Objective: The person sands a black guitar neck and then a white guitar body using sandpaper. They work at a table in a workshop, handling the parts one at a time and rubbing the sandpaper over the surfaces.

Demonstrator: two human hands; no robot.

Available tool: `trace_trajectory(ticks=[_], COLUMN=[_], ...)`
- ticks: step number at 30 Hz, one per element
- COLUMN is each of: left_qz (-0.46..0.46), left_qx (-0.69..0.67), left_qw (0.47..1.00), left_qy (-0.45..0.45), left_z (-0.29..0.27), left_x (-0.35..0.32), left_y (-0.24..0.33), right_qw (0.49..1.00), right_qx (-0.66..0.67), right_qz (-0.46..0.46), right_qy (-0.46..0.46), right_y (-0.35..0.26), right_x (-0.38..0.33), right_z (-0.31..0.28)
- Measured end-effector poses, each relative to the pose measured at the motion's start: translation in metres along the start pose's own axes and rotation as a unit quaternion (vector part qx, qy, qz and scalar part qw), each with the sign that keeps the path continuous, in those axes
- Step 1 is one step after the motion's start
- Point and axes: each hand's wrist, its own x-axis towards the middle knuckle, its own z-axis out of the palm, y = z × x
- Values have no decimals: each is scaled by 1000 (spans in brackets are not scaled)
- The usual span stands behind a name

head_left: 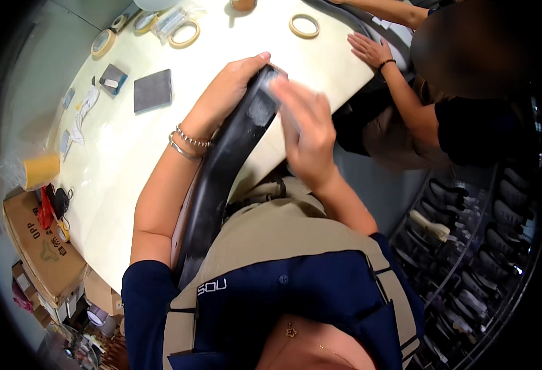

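A long, curved black panel-like part [221, 160] slants from beside my body to the far side of the table. My left hand [237, 80] grips its far end, with the thumb over the tip and the forearm along its left side. A pale, dusty-looking patch [262, 108] marks the black surface near that end. Over this patch, at the right edge, is my right hand [305, 123], its fingers stretched toward the far end. Motion blurs the fingertips, so whether something thin lies beneath them cannot be made out.
On the white table [117, 172] lie a dark square pad [152, 91], a smaller blue-grey block [113, 80] and several tape rolls. Another person's hand [369, 50] rests at the right edge. A cardboard box [43, 246] stands left; a rack of black parts [462, 246] stands right.
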Motion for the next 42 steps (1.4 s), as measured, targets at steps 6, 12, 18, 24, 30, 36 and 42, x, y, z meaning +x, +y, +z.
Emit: trace_trajectory(ticks=[6,12,18,24,30,36,42], left_qz=[16,26,-29,-14,7,-10,-30], left_qx=[38,8,-27,-12,21,0,-35], left_qw=[999,999,999,1000,1000,1000,999], left_qy=[22,19,5,-6,7,1,20], left_z=[5,3,8,4,4,4,-1], left_x=[-2,-2,-5,-3,0,-4,-1], left_y=[0,-6,3,-2,-3,2,-6], right_qw=[1000,1000,1000,1000,999,1000,994], right_qx=[2,0,1,-4,32,19,-95], right_qz=[-23,-13,30,26,-28,0,35], right_qy=[-17,-28,-7,-8,-27,-18,-47], right_y=[-24,-20,-7,-2,-22,-18,-10], right_x=[-29,-25,-13,-15,-36,-25,-4], right_z=[-8,-9,-8,-12,-4,2,-2])
